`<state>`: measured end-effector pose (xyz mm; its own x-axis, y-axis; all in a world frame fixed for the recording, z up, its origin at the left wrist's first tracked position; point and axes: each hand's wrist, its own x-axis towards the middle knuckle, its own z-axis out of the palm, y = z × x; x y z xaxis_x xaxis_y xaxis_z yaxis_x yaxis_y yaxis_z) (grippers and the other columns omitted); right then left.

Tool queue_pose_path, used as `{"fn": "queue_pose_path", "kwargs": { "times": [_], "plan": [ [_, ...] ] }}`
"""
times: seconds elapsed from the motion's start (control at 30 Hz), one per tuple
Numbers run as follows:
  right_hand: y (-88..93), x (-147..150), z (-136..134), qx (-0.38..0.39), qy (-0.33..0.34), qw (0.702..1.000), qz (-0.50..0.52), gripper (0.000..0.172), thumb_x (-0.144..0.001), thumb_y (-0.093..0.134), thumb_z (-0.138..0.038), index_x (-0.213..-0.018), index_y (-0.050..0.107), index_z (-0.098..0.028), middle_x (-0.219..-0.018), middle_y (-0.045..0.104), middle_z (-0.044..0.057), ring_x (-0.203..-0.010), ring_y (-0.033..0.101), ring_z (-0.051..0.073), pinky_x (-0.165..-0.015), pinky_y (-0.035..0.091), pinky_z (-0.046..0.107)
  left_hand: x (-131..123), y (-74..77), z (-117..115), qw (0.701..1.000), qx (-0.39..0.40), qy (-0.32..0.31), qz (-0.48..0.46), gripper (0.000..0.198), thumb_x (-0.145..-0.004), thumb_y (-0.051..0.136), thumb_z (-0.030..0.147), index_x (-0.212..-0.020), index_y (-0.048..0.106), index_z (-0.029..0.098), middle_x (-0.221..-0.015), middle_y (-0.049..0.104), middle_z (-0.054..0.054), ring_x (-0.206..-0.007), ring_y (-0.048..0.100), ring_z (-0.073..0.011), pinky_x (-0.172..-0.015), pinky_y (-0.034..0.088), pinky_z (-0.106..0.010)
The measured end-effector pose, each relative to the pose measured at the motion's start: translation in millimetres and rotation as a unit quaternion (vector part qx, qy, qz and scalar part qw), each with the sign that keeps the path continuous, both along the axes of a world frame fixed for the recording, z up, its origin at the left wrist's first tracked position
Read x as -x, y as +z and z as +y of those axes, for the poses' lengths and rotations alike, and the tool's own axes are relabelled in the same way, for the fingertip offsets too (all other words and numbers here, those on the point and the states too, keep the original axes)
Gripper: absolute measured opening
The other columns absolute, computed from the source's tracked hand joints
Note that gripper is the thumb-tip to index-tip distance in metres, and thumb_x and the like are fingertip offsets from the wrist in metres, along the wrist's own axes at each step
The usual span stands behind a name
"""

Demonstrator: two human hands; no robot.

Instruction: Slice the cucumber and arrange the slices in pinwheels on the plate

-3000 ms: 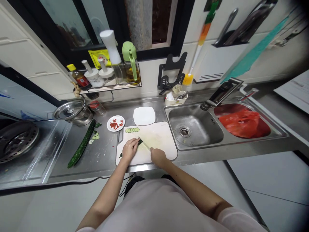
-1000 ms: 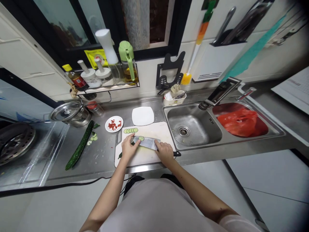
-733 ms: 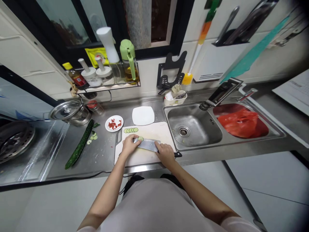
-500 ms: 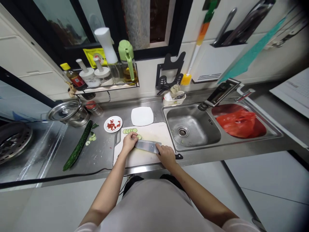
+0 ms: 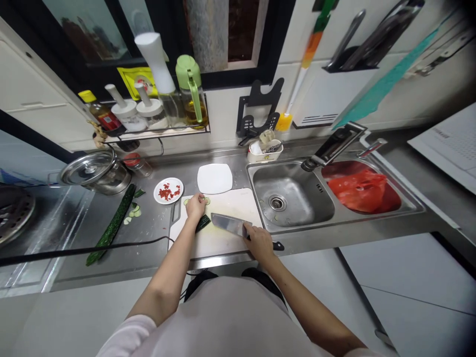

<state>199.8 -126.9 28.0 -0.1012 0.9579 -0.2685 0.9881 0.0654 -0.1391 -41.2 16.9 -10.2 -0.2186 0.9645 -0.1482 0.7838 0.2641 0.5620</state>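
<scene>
My left hand [image 5: 196, 206] is over the row of cucumber slices at the top left of the white cutting board [image 5: 230, 243], its fingertips pinched on a cucumber slice [image 5: 207, 201]. The fingers and wrist hide most of the row. Below that hand, a cut piece of cucumber [image 5: 203, 223] lies partly behind my forearm. My right hand [image 5: 259, 242] grips a kitchen knife [image 5: 228, 224] by its handle. The wide blade points left over the board, apart from the cucumber piece.
Above the board sit a white square plate [image 5: 214, 178] and a small plate [image 5: 156, 194] of chopped red pieces. A whole cucumber [image 5: 111, 225] and loose slices [image 5: 135, 212] lie left. The sink [image 5: 297, 198] is right; a black cable [image 5: 148, 242] crosses the counter's left side.
My left hand has moved up from beside the blade to the slice row, uncovering the cucumber piece. The knife has shifted slightly away to the right. The view has shifted a little.
</scene>
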Motion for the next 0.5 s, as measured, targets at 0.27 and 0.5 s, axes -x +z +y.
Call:
{"fn": "queue_pose_path", "kwargs": {
  "times": [0.27,0.5],
  "plan": [
    [0.1,-2.1,1.8,0.02,-0.005,1.0,-0.001,0.047,-0.09,0.054,-0.031,-0.136,0.05,-0.022,-0.106,0.069,0.009,-0.102,0.06,0.023,-0.087,0.038,0.031,0.1,-5.5,4.2,0.995,-0.021,-0.04,0.086,0.014,-0.082,0.059,0.029,-0.093,0.066,0.024,-0.085,0.071,-0.004,-0.09,0.063,-0.0227,-0.08,0.041,-0.031],
    [-1.3,-2.1,2.8,0.014,-0.007,1.0,-0.001,0.046,-0.091,0.053,-0.03,-0.136,0.05,-0.022,-0.105,0.069,0.008,-0.101,0.061,0.023,-0.086,0.037,0.03,-0.8,-5.5,4.7,0.993,-0.017,-0.051,0.106,0.013,-0.083,0.057,0.029,-0.084,0.069,0.022,-0.093,0.071,-0.008,-0.094,0.061,-0.0251,-0.08,0.042,-0.034]
  ]
}}
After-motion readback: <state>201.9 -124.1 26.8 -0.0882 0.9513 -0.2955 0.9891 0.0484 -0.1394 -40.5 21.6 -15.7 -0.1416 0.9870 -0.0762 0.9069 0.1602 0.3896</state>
